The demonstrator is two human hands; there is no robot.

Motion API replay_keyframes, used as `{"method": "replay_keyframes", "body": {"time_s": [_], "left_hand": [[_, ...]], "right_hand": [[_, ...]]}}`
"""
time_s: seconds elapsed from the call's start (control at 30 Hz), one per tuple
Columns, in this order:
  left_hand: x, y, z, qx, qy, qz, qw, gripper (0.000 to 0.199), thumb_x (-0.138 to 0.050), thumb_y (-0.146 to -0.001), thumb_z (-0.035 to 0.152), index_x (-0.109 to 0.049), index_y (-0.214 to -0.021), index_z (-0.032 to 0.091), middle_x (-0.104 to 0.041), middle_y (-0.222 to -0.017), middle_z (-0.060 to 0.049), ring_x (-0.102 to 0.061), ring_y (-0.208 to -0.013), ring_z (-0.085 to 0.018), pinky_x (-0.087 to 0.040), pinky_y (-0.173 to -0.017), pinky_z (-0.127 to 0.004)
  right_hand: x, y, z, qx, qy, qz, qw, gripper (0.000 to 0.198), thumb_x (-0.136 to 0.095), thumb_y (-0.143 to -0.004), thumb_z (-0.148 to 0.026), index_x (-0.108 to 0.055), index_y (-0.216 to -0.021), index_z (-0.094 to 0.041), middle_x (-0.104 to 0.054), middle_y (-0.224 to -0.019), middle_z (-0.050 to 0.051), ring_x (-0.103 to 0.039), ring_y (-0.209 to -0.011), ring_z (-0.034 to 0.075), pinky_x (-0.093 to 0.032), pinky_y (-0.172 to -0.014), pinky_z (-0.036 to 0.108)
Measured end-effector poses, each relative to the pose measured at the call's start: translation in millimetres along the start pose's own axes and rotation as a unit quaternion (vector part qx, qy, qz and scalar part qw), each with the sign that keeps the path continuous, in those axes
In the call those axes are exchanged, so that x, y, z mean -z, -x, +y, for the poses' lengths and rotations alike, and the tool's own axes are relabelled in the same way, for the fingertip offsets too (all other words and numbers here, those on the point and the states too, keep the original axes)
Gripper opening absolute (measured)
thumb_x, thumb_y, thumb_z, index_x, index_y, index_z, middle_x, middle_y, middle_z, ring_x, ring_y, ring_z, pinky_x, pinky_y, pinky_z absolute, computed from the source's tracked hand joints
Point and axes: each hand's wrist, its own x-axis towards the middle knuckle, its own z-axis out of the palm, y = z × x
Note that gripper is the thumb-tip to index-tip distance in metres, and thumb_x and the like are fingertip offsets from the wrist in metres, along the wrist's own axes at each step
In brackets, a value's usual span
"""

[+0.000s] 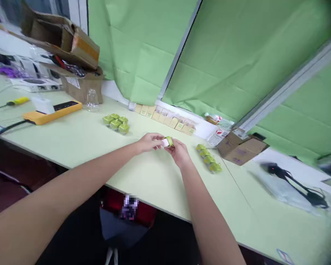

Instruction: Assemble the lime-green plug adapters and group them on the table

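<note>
Over the middle of the table, both hands are closed around a small green and white piece (167, 141). My left hand (150, 142) pinches its pale side, and my right hand (180, 151) grips it at the green side. It is too small to tell its exact kind. To the left stands a cluster of several small clear pieces with yellow-green tops (115, 123). A row of similar green-topped pieces (209, 158) lies to the right of my right hand. Behind my hands, several small tan boxes (162, 117) stand in a line near the wall.
On the left are an orange power strip (59, 112), a yellow screwdriver (18, 101), a clear bottle (92, 100) and stacked open cardboard boxes (82, 86). A cardboard box (241, 148), a plastic bottle (218, 137) and a black device with a cable (295, 182) lie to the right.
</note>
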Motion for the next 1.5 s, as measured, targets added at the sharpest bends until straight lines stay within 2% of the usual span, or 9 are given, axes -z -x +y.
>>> {"method": "replay_keyframes", "body": {"time_s": [0.27, 0.4, 0.7, 1.0, 1.23, 1.5], "left_hand": [[3.1, 1.0, 0.2, 0.002, 0.0, 0.0, 1.0, 0.038, -0.073, -0.068, 0.021, -0.069, -0.106, 0.015, -0.069, -0.089, -0.005, -0.061, -0.065, -0.01, -0.048, -0.065, -0.028], [4.8, 0.5, -1.2, 0.002, 0.001, 0.002, 1.0, 0.038, -0.07, -0.069, 0.018, -0.069, -0.107, 0.015, -0.069, -0.086, -0.004, -0.061, -0.066, -0.011, -0.049, -0.066, -0.028], [6.7, -2.5, -6.1, -0.02, -0.015, 0.0, 1.0, 0.038, -0.071, -0.072, 0.02, -0.069, -0.109, 0.015, -0.069, -0.087, -0.005, -0.061, -0.064, -0.01, -0.051, -0.065, -0.028], [6.9, -4.1, -8.3, -0.029, -0.031, 0.017, 0.999, 0.033, -0.075, -0.068, 0.02, -0.07, -0.1, 0.014, -0.069, -0.09, -0.005, -0.058, -0.061, -0.008, -0.049, -0.062, -0.026], [8.0, -0.1, -2.2, -0.007, 0.004, -0.017, 1.0, 0.04, -0.073, -0.071, 0.022, -0.068, -0.11, 0.016, -0.069, -0.103, -0.007, -0.063, -0.068, -0.011, -0.049, -0.064, -0.027], [8.8, -2.8, -6.0, -0.014, -0.034, 0.019, 0.999, 0.031, -0.073, -0.07, 0.021, -0.069, -0.1, 0.015, -0.068, -0.083, -0.003, -0.059, -0.064, -0.01, -0.047, -0.061, -0.025]], "right_hand": [[-2.7, -0.6, -1.8, -0.02, -0.004, 0.004, 1.0, 0.011, -0.072, -0.078, -0.029, -0.071, -0.082, -0.019, -0.072, -0.078, 0.002, -0.065, -0.066, 0.012, -0.059, -0.067, 0.025], [-5.8, 2.1, -4.8, -0.029, -0.019, 0.005, 0.999, 0.008, -0.07, -0.081, -0.026, -0.071, -0.083, -0.018, -0.073, -0.078, 0.002, -0.066, -0.067, 0.013, -0.059, -0.067, 0.025], [-4.1, 1.8, -6.0, -0.028, -0.023, -0.001, 0.999, 0.007, -0.071, -0.079, -0.023, -0.071, -0.082, -0.018, -0.072, -0.076, 0.003, -0.066, -0.067, 0.013, -0.059, -0.068, 0.024], [-5.0, 3.7, -6.7, -0.03, -0.015, -0.008, 0.999, 0.008, -0.07, -0.079, -0.023, -0.072, -0.084, -0.018, -0.073, -0.08, 0.003, -0.066, -0.068, 0.013, -0.06, -0.067, 0.025], [-3.1, 1.6, -6.8, -0.008, -0.015, 0.012, 1.0, 0.011, -0.071, -0.08, -0.029, -0.071, -0.083, -0.018, -0.072, -0.077, 0.003, -0.066, -0.066, 0.013, -0.06, -0.067, 0.025], [-7.5, 4.1, -4.1, -0.008, -0.005, -0.01, 1.0, 0.012, -0.071, -0.081, -0.029, -0.071, -0.085, -0.018, -0.073, -0.082, 0.003, -0.067, -0.071, 0.013, -0.06, -0.07, 0.026]]}}
